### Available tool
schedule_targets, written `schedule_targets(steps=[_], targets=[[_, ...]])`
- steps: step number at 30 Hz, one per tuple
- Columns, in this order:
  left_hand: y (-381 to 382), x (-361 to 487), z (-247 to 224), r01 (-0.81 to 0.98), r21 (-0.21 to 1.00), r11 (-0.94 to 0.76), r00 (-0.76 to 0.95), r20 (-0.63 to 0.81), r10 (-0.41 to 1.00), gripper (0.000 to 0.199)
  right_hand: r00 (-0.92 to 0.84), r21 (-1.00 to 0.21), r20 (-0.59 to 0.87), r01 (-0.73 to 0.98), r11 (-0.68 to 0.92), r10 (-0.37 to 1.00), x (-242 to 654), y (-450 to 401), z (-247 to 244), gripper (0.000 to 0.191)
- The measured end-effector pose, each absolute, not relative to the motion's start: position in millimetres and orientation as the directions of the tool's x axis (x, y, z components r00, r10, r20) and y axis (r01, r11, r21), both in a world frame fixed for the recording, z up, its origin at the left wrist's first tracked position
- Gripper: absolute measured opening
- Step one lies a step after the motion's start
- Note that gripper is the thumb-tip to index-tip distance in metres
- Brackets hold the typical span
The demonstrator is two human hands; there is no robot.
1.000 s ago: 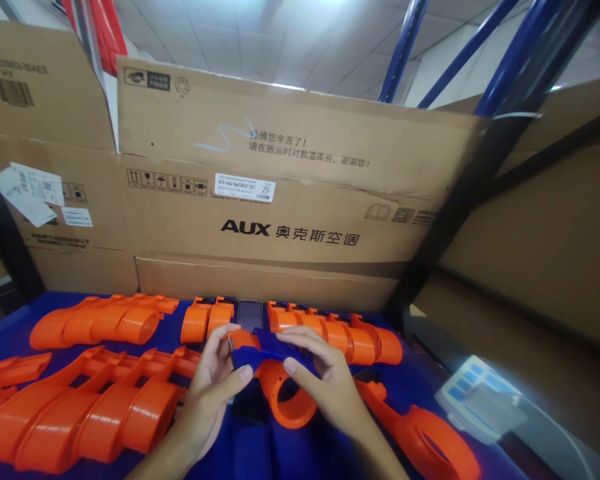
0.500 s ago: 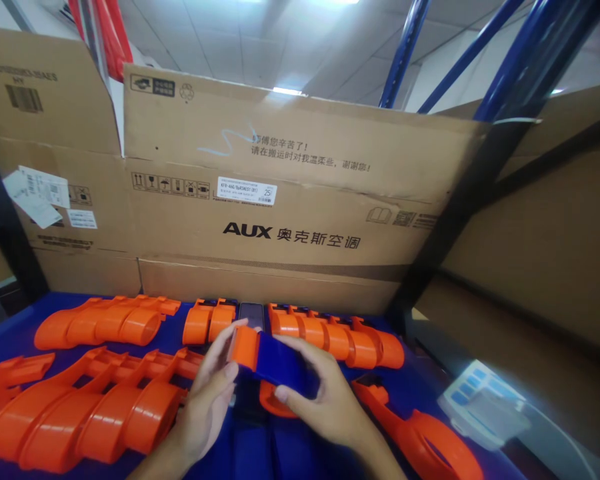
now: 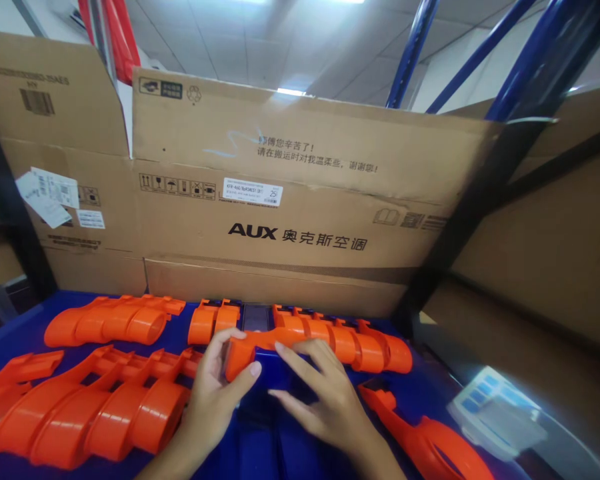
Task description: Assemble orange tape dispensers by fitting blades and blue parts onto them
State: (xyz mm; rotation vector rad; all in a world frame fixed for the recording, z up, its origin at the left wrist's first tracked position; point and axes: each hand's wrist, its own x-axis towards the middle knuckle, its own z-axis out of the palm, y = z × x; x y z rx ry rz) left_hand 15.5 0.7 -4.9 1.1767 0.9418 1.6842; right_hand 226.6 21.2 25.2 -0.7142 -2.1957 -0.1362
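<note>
My left hand (image 3: 220, 387) is closed on one end of an orange plastic piece (image 3: 241, 357), thumb in front and fingers behind. It resembles a hand-held tape dispenser, with a glossy dark blue part (image 3: 270, 360) below its orange top. My right hand (image 3: 330, 393) is at its right side, thumb and fingers spread. The index fingertip lies at the orange top, and I cannot tell how firmly it touches. The blue part's lower side blends into the blue surface (image 3: 215, 460) beneath.
Similar orange pieces lie in rows at back left (image 3: 110, 323), front left (image 3: 100, 407) and back right (image 3: 350, 340). Another orange piece (image 3: 425, 440) rests at front right, near a clear plastic box (image 3: 500, 413). Behind stands a cardboard sheet (image 3: 300, 213) between dark posts (image 3: 445, 253).
The orange-and-blue piece has been turned, so its long orange top now shows. My right hand has loosened from the blue part, its fingers spreading. The view has shifted slightly.
</note>
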Motion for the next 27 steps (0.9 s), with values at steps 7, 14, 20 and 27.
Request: schedule_targets(steps=[7,14,20,27], targets=[[-1,13,-5,-0.162,0.917,-0.364,-0.187,0.333,0.924,0.038,-0.52,-0.159,0.722,0.517,0.841,0.456,225,22,25,0.066],[2,9,-7,-0.105,0.916,-0.387,-0.209,0.36,0.909,0.036,-0.51,-0.175,0.727,0.51,0.842,0.46,225,23,24,0.068],[3,10,-8,-0.144,0.923,-0.356,-0.196,0.326,0.925,0.046,-0.46,-0.26,0.731,0.496,0.828,0.505,220,17,27,0.067],[0,13,-21,-0.159,0.888,-0.432,0.181,0.456,0.871,0.091,-0.084,-0.834,0.551,-0.021,0.551,0.831,217,23,7,0.064]])
